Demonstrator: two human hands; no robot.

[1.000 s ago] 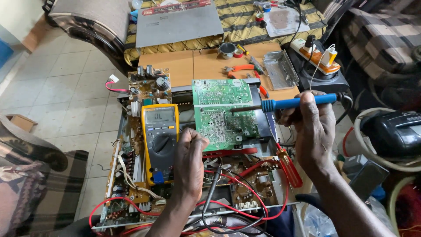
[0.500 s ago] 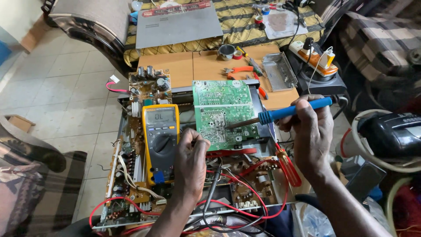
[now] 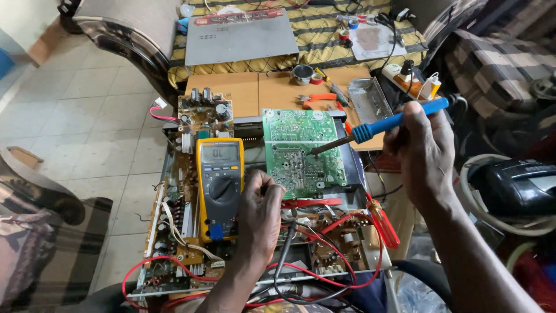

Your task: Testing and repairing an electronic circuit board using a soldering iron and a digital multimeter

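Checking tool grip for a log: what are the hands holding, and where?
Right hand grips the blue-handled soldering iron by its handle's rear end. Left hand rests beside the yellow multimeter; its hold cannot be told.

The right hand [image 3: 425,150] holds a blue-handled soldering iron [image 3: 379,124], tip on the green circuit board [image 3: 301,150]. The left hand [image 3: 259,217] rests at that board's lower left corner, beside the yellow multimeter [image 3: 219,185].

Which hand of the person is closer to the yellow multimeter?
Left. The left hand rests right beside the yellow multimeter, at its right edge. The right hand is far off to the right, holding the blue-handled soldering iron over the green circuit board.
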